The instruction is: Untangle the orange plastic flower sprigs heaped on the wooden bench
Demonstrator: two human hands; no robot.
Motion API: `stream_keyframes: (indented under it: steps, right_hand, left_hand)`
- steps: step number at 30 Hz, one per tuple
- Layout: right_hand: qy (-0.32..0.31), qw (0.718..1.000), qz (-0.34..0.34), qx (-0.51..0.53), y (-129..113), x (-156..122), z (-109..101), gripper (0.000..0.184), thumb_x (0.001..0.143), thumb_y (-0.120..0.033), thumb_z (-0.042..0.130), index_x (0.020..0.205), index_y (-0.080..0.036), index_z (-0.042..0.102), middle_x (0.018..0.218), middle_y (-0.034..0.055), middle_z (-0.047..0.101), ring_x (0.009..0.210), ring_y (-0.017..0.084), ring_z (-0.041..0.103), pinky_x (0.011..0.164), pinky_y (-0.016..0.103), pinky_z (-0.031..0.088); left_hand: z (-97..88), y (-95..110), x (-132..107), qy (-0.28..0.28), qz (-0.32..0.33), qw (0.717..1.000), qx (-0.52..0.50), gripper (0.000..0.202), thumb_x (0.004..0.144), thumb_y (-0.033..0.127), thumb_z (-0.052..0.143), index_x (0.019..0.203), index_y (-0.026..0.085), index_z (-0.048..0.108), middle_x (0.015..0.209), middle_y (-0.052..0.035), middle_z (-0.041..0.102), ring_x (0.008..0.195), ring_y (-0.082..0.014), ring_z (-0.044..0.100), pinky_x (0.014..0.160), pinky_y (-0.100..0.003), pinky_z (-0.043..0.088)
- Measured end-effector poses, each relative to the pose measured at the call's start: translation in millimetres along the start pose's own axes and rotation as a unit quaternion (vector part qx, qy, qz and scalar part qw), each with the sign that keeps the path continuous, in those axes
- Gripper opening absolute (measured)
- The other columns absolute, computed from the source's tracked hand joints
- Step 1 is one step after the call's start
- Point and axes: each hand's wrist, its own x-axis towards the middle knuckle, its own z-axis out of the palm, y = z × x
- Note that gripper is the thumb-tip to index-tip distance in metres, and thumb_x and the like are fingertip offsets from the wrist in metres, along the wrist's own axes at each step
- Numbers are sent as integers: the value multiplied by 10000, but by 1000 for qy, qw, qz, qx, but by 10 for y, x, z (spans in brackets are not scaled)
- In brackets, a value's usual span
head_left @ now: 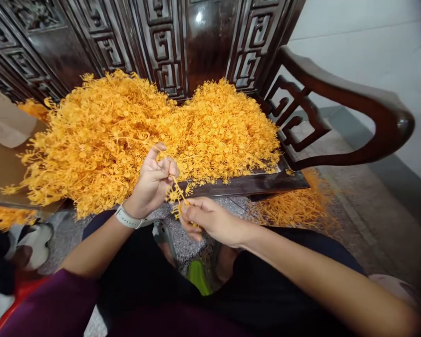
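Note:
Between my hands is a yellow-orange plastic flower sprig point(177, 191) with a thin stem and small spiky heads. My left hand point(155, 180), with a pale watch on the wrist, pinches the upper end of the stem; its index finger is raised. Lower down, my right hand point(206, 216) has its thumb and fingers closed on the sprig's other end, partly hiding it. Right behind my hands, a big heap of the same yellow sprigs point(101, 140) covers the bench seat, with a second mound point(228, 126) to its right.
The dark carved wooden bench point(210, 51) has a curved armrest point(351, 117) at the right. Loose orange stems point(298, 201) lie on the floor beside it. At the left are a cardboard box point(3, 173) and another person's shoe point(35, 243). Something bright green point(198, 278) sits between my feet.

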Motion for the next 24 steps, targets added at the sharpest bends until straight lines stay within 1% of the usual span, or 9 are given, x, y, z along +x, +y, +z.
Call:
stream_keyframes:
  steps: [4, 6, 10, 13, 15, 18, 20, 22, 24]
  right_hand:
    - [-25, 999, 28, 4, -79, 57, 84, 386, 957, -340, 637, 663, -204, 427, 552, -84, 423, 482, 73, 392, 519, 249, 336]
    - [-38, 998, 44, -14, -144, 84, 102, 347, 923, -307, 656, 674, -205, 435, 550, -91, 430, 484, 72, 387, 514, 245, 326]
    - [-58, 993, 64, -83, -252, 125, 61, 360, 921, -314, 623, 663, -208, 396, 558, -93, 393, 512, 73, 347, 530, 246, 310]
    - [-70, 980, 54, -176, -274, 161, 27, 358, 931, -306, 557, 640, -203, 374, 563, -81, 380, 542, 79, 342, 558, 255, 303]
    - [-69, 970, 78, -222, -257, 204, 26, 359, 937, -332, 533, 630, -200, 405, 558, -69, 411, 548, 89, 375, 563, 263, 314]
    - [-60, 969, 139, -195, -216, 269, 50, 377, 940, -406, 532, 639, -201, 436, 564, -60, 439, 538, 100, 415, 550, 265, 330]
    - [-78, 974, 161, -139, -208, 280, 71, 412, 942, -446, 526, 636, -215, 377, 546, -73, 363, 507, 94, 358, 524, 261, 300]
    - [-99, 975, 160, -121, -230, 252, 89, 423, 952, -447, 493, 638, -226, 318, 535, -79, 298, 496, 92, 296, 512, 263, 267]
    - [-84, 975, 123, -167, -272, 202, 97, 379, 955, -389, 461, 649, -219, 317, 556, -66, 327, 521, 95, 312, 536, 267, 277]
  left_hand:
    - [69, 180, -63, 6, 16, 1000, 12, 447, 696, -27, 718, 1016, 251, 579, 614, 40, 553, 567, -120, 457, 561, -223, 409]
    - [108, 260, -67, 20, 20, 999, 24, 426, 686, -44, 689, 975, 250, 580, 595, 38, 538, 551, -125, 423, 558, -231, 424]
    - [104, 306, -14, 47, 23, 998, 42, 410, 616, -52, 645, 889, 246, 576, 554, 32, 511, 527, -134, 358, 521, -230, 415]
    - [75, 295, -4, 41, 31, 997, 50, 387, 610, -40, 670, 835, 244, 535, 550, 33, 499, 519, -136, 331, 516, -236, 407]
    - [66, 305, -16, 28, 31, 998, 54, 386, 629, -26, 710, 804, 238, 488, 555, 36, 496, 517, -134, 334, 519, -241, 407]
    - [72, 344, -23, 24, 32, 998, 56, 396, 648, -11, 742, 774, 227, 451, 554, 41, 481, 511, -126, 337, 516, -237, 404]
    - [83, 363, -9, 25, 42, 998, 47, 397, 644, -21, 744, 764, 221, 452, 547, 44, 476, 506, -121, 328, 515, -234, 400]
    - [104, 363, 15, 23, 54, 998, 32, 397, 649, -30, 751, 764, 217, 462, 541, 44, 479, 504, -117, 326, 518, -234, 395]
    - [130, 341, 44, 17, 71, 997, 14, 403, 648, -40, 760, 773, 213, 472, 536, 47, 481, 500, -110, 333, 525, -233, 388]
